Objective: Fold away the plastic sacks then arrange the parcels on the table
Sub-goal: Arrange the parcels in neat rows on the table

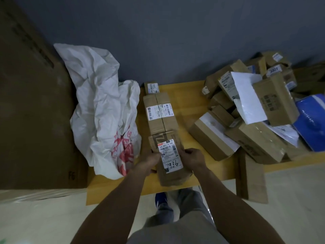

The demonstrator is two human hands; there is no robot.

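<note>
A brown cardboard parcel (173,174) with a white label marked 1936 lies near the front edge of the yellow table (191,95). My left hand (149,160) grips its left side and my right hand (192,158) grips its right side. Behind it, in one line, lie a longer parcel (161,112) and a small parcel (151,87). A crumpled white plastic sack (103,106) with red print sits on the table's left end.
A loose heap of several parcels (246,110), with a white envelope and a blue bag (311,120), fills the right end. A big cardboard box (33,106) stands at the left. A flat carton (251,176) hangs over the front edge. Grey wall behind.
</note>
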